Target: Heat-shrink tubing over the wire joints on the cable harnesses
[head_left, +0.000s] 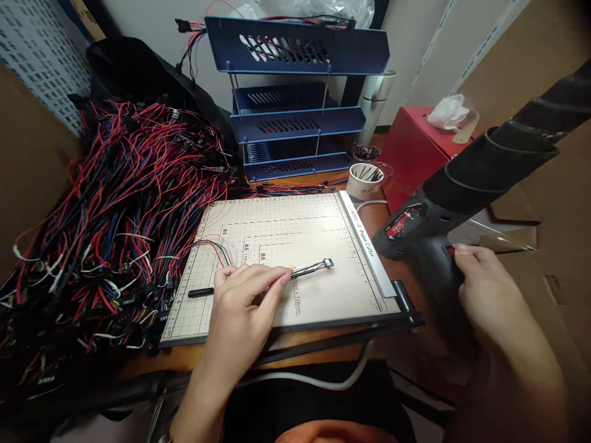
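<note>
My left hand (247, 301) is over the paper cutter board (300, 231), with thumb and fingers pinched on a wire harness. The bundle (307, 269) of thin black, white and yellow wires ends in a small white connector (328, 263) that points right. Red and black wires come out behind the same hand on the left. A black ribbed sleeve (201, 293) lies on the board beside my knuckles. At the right, my right hand (489, 289) is closed at the handle of a black heat gun (429, 215), beside its red switch; some fingers are hidden.
A large heap of red, blue and black wire harnesses (133, 184) covers the left side. Behind the board stand a blue tiered rack (300, 123) and a cup (365, 183) of black tubes. A red box (410, 144) is at the back right, cardboard (540, 271) beside it.
</note>
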The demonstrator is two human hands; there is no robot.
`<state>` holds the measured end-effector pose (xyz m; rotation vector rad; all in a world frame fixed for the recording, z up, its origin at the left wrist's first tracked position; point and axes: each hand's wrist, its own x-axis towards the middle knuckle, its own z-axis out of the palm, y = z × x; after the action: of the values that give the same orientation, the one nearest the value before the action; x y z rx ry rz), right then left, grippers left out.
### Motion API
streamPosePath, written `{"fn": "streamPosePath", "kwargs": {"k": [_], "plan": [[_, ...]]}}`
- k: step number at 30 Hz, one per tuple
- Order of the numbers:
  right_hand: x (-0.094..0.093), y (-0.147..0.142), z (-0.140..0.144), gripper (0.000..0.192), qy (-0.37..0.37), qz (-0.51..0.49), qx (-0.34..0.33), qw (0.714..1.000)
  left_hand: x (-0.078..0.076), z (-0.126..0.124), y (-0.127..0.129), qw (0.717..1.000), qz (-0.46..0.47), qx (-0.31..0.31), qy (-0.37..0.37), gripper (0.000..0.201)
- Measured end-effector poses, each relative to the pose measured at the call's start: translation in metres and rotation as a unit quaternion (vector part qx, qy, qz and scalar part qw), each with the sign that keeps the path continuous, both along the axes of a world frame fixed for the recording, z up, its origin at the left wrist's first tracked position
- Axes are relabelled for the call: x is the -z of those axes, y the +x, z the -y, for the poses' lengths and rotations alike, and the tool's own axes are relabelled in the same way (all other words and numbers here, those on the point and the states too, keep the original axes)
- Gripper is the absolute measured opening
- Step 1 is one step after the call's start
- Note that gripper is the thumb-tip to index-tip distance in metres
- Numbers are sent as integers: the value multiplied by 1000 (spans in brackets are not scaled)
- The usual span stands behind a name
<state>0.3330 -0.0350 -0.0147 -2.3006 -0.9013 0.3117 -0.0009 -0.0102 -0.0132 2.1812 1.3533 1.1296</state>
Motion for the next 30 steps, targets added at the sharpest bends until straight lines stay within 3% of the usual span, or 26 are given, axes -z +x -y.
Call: {"fn": "streamPosePath", "kwargs": {"k": [3, 9, 11, 13, 15, 16, 17, 18, 19, 20, 21, 23, 24, 26, 27, 28, 29, 30], "plan": [[-1, -1, -3, 51, 7, -44, 39, 998, 0, 0, 1, 1000, -1, -1, 3, 12], [-4, 3, -6, 52, 16, -68, 49, 996, 2, -2, 1, 1000, -1, 1, 2, 12], [-7, -9, -4, 51, 30, -41, 60, 997, 2, -2, 1, 1000, 1, 2, 1, 12], [-14, -32, -2, 48, 102, 9, 74, 992, 3, -2, 1, 1000, 2, 1, -2, 13], [-23, -56, -3, 39, 345, 53, 64, 935, 3, -2, 0, 1000, 1, -1, -6, 14], [-27, -65, -6, 35, 433, -25, 40, 900, 3, -2, 0, 1000, -1, -2, -9, 14], [-31, -71, -10, 38, 480, -177, 14, 859, 3, -3, 1, 1000, -4, -4, -11, 14], [-34, -72, -15, 48, 468, -342, -9, 815, 2, -3, 1, 1000, -6, -5, -12, 14], [-36, -70, -22, 59, 443, -503, -12, 742, 2, -3, 1, 1000, -8, -5, -13, 15], [-37, -65, -29, 71, 403, -649, 1, 645, 2, -4, 1, 1000, -10, -5, -14, 15], [-38, -58, -37, 81, 372, -766, 31, 523, 2, -4, 2, 1000, -10, -5, -14, 16], [-39, -47, -49, 94, 322, -906, 129, 242, 2, -4, 2, 1000, -10, -6, -13, 16], [-41, -45, -53, 99, 328, -923, 180, 90, 1, -4, 2, 1000, -9, -9, -12, 15], [-45, -48, -56, 83, 347, -876, 242, -232, 1, -4, 2, 1000, -5, -14, -11, 14], [-48, -52, -56, 74, 343, -827, 272, -353, 1, -4, 3, 1000, -3, -17, -11, 13], [-50, -58, -55, 70, 348, -791, 280, -419, 1, -4, 3, 1000, 0, -20, -11, 12], [-52, -63, -54, 71, 354, -785, 277, -427, 1, -5, 3, 1000, 1, -23, -12, 10], [-53, -68, -53, 75, 370, -804, 260, -387, 1, -5, 3, 1000, 2, -24, -13, 10]]}}
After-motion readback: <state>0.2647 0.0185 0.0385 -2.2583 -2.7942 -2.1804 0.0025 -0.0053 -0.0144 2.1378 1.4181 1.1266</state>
